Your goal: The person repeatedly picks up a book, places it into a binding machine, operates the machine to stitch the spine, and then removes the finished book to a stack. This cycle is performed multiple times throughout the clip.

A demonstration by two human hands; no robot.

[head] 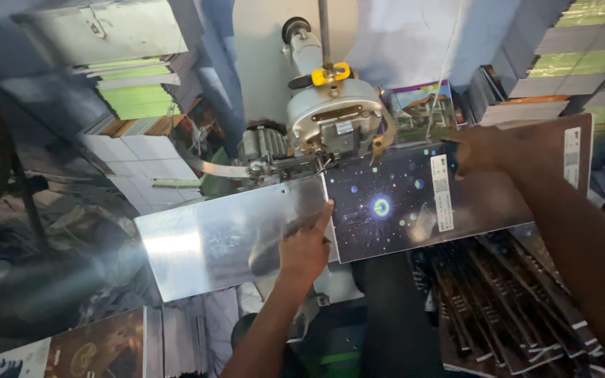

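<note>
A dark booklet cover with a starry print and a glowing ring lies open on the shiny metal plate of a stitching machine. The machine's round grey head sits right above the cover's left edge. My left hand presses on the cover's near left corner, where it meets the plate. My right hand grips the cover's far edge on the right side.
Stacks of booklets with green and white edges stand at the back left, and more stacks at the back right. A pile of dark covers lies below right. Another dark cover lies at lower left.
</note>
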